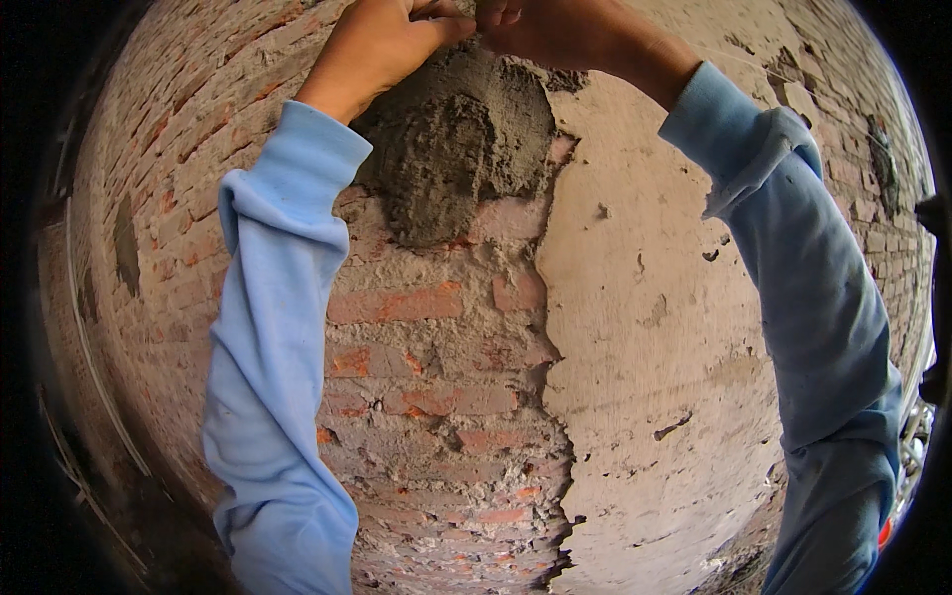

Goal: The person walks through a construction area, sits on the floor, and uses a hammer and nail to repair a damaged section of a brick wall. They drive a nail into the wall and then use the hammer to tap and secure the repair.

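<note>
Both my arms, in light blue sleeves, reach up to a brick wall. My left hand is at the top edge, its fingers curled in a pinch; whatever they hold is too small or hidden to name. Close beside it, my right hand is closed too, knuckles toward the left one, its fingertips partly cut off by the frame. Just below the hands, a thick patch of wet grey mortar clings to the bricks. A thin pale line, perhaps string, runs rightward near my right wrist.
Right of the bare bricks is a smooth plastered area with a jagged broken edge and small pits. More rough brickwork curves away at the left. A dark patch marks the bricks at the far right.
</note>
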Tool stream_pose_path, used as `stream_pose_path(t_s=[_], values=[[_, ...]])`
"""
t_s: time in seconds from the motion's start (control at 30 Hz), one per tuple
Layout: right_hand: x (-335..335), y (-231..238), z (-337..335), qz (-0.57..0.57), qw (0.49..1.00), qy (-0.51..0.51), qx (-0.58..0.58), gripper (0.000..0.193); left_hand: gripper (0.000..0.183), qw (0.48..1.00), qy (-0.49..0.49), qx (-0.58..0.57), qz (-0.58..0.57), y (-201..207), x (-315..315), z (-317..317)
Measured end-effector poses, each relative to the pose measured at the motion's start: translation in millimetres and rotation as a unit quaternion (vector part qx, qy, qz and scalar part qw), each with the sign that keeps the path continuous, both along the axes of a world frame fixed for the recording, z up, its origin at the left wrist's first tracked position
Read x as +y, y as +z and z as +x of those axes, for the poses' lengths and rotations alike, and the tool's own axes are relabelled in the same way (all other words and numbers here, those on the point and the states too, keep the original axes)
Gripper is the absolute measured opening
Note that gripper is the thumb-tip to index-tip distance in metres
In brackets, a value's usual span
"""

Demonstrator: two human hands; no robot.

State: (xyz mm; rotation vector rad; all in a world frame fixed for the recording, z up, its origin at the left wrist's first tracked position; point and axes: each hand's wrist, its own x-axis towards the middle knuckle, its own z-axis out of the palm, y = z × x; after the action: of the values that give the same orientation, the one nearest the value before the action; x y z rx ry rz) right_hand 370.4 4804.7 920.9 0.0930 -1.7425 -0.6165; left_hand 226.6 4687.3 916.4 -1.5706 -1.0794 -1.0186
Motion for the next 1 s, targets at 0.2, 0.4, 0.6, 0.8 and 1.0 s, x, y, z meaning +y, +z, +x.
stream_pose_path(t_s=[0.2,0.4,0.6,0.8,1.0], values=[[-2,1,-2,-0.012,1.0,-0.022,-0.002,0.013,0.012,0.996,-0.026,-0.075,-0.041,4,1,-2],[-2,2,-2,-0.027,0.998,-0.045,0.026,0.015,0.013,0.993,-0.03,-0.104,-0.056,6,-2,-5],[-2,1,9,0.022,1.0,-0.009,-0.016,0.016,0.031,0.998,0.048,0.024,-0.04,15,-22,-33],[-3,15,-6,0.018,1.0,0.012,0.016,0.015,0.022,0.984,0.176,0.028,0.004,17,-16,-47],[16,45,-13,0.026,0.996,0.009,-0.081,0.018,0.019,0.985,0.16,0.048,0.039,15,-12,-51]])
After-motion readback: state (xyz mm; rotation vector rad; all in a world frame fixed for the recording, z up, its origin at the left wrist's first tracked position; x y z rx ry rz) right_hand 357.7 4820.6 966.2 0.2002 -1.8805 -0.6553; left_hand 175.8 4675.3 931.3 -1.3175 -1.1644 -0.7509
